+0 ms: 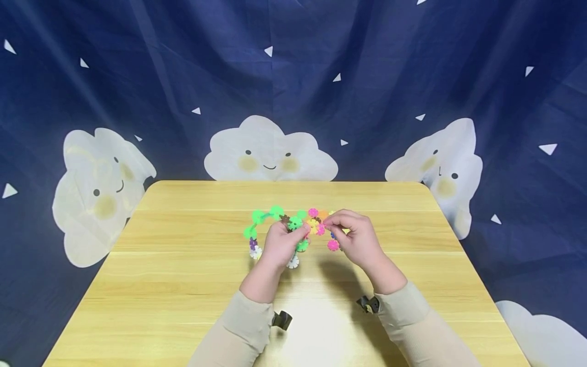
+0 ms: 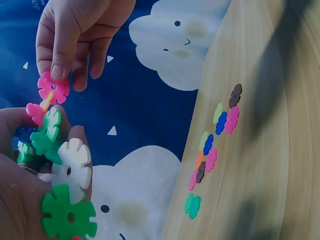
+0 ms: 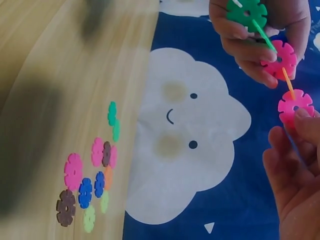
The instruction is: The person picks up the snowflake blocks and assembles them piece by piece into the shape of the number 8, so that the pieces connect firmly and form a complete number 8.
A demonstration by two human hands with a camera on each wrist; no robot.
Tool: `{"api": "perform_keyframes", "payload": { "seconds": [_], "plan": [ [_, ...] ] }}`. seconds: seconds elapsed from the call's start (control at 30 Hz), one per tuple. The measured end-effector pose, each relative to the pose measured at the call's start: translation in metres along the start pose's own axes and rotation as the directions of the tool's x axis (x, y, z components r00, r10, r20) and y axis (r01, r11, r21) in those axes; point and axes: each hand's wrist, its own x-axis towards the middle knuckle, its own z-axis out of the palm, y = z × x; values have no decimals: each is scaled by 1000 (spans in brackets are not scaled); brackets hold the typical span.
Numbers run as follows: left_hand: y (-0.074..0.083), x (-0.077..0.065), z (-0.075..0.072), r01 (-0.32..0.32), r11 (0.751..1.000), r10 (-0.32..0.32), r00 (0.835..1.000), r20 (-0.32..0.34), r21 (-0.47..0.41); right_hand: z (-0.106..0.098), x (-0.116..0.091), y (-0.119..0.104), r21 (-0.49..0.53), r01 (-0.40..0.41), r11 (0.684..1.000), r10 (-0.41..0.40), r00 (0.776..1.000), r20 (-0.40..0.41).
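My left hand (image 1: 277, 247) holds a chain of interlocking plastic snowflake discs above the table. Green discs (image 1: 258, 216), a purple one and white discs hang out around it in the head view. Up close in the left wrist view, a white disc (image 2: 80, 172) and a green disc (image 2: 52, 215) lie against the fingers. My right hand (image 1: 362, 242) pinches a pink disc (image 3: 289, 111) between thumb and fingertips. An orange disc (image 3: 288, 82), seen edge-on, joins it to another pink disc (image 3: 272, 65) at the left hand.
On the wooden table (image 1: 160, 285) lie loose discs beyond the hands, among them a brown disc (image 3: 65, 200), a pink disc (image 3: 73, 172), a blue disc (image 3: 85, 194) and a teal-green disc (image 3: 112, 114). A dark blue curtain (image 1: 293, 92) with cloud faces hangs behind the table's far edge.
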Motion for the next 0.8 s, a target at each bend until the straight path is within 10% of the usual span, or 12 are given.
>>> {"api": "perform_keyframes", "payload": {
  "seconds": [0.27,0.4,0.5,0.63,0.8],
  "plan": [
    [3,0,-4,45,999,-46,998,49,25,5,-2,-1,-53,76,996,-79,995,-59],
    [5,-5,-10,19,979,-44,991,123,204,1,-1,-2,-74,96,993,-103,990,-98],
    [11,-11,-17,-49,927,13,995,100,371,-5,1,-1,-111,118,987,-131,985,-110],
    [23,-15,-17,-232,866,240,970,40,443,-10,4,-1,-147,153,977,-167,982,-89],
    [33,-12,-11,-434,656,437,885,157,618,-6,4,-6,-112,212,971,-217,975,-36]
  ]
}}
